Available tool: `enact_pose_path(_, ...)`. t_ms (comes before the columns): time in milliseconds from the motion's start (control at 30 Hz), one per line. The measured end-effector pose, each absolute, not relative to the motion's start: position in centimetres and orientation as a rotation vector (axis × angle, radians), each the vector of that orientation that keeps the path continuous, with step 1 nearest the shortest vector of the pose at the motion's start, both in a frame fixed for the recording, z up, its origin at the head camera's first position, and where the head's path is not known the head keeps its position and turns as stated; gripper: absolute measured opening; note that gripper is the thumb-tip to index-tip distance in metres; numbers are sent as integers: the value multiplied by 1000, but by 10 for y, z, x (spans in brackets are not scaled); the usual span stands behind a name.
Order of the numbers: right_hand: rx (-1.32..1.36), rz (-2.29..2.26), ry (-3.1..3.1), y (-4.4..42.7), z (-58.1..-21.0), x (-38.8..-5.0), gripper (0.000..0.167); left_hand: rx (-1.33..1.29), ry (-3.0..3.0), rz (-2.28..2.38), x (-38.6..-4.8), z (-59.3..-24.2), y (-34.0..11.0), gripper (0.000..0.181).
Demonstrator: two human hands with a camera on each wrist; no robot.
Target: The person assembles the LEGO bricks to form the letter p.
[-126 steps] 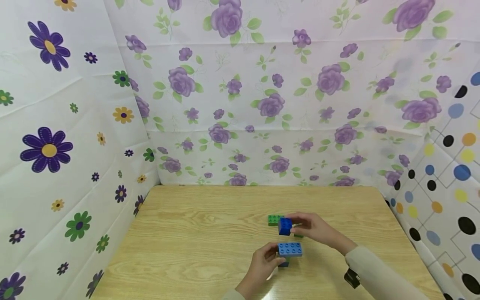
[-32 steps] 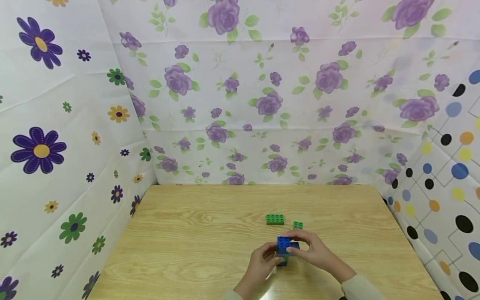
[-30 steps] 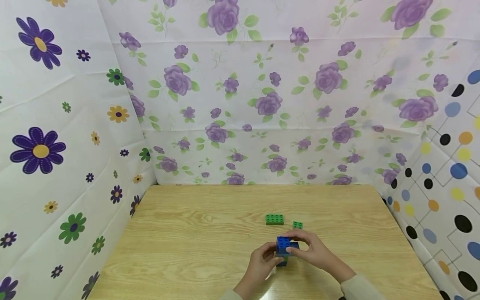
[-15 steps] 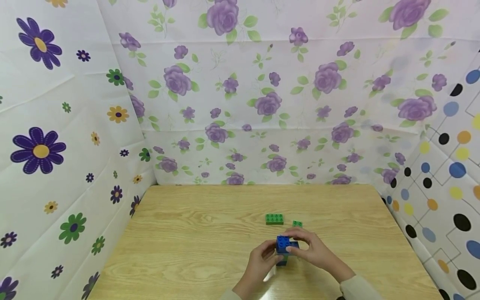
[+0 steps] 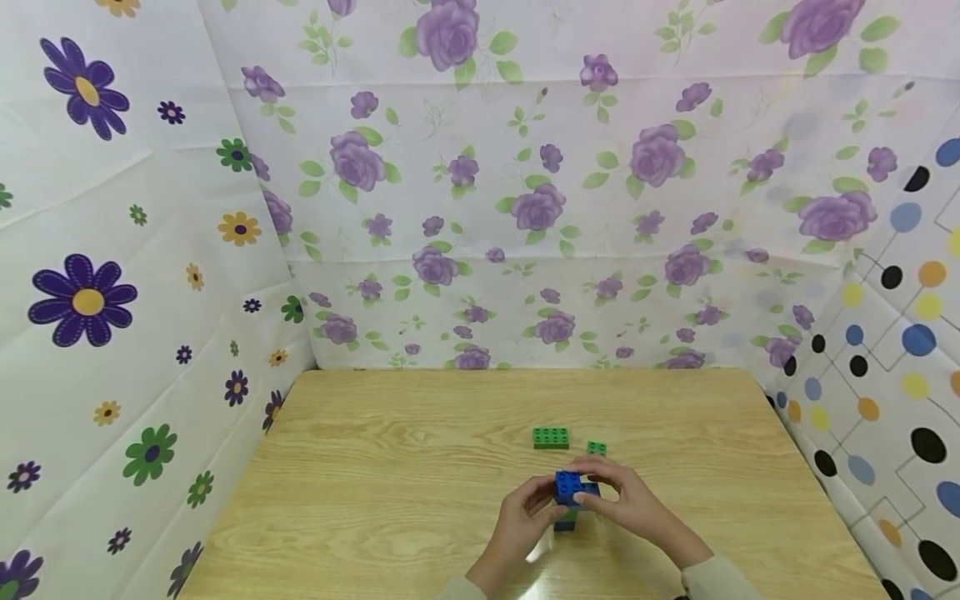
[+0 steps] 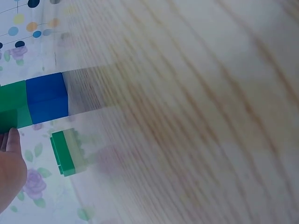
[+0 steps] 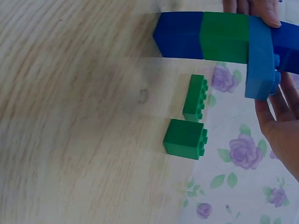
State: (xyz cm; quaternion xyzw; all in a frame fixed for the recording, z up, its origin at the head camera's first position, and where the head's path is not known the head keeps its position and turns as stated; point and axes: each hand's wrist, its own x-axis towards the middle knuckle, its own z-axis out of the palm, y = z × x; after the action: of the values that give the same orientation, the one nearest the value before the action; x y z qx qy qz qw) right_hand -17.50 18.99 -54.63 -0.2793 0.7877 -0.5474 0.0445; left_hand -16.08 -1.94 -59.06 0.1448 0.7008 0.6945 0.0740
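Note:
A stack stands upright on the table: a dark blue block (image 7: 180, 36) at the bottom, a green block (image 7: 225, 37), a longer light blue brick (image 7: 260, 60) and a dark blue brick (image 5: 567, 487) on top. The left hand (image 5: 520, 523) grips the stack from the left, thumb near the light blue and green layers; in the left wrist view the hand (image 6: 10, 170) shows beside the green block (image 6: 14, 105). From the right, the right hand (image 5: 626, 500) pinches the top brick between thumb and fingers, partly hiding the light blue one. In the right wrist view, the right hand (image 7: 282, 135) reaches round the top.
Behind the stack on the wooden table (image 5: 375, 467) lie a long green brick (image 5: 551, 438) and a small green brick (image 5: 597, 448), close to the right hand's fingers. Patterned cloths hang at the back and both sides.
Compared with the oldest frame, the right hand has brought the dark blue brick toward the person and down onto the light blue one. Since about a second ago, both hands have barely moved.

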Motion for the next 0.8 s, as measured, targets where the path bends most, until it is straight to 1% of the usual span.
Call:
enact_pose_path(267,-846,-1693,2344,193,-545,-179,30,429,2107,2099,-160,-590,-19,37)
enact_pose_path(500,-725,-1835,2250,202,-545,-189,34,395,2112,2102,-161,-590,-17,38)
enact_pose_path(800,-576,-1873,2385,221,-557,-209,37,384,2113,2108,-161,-591,-17,38)
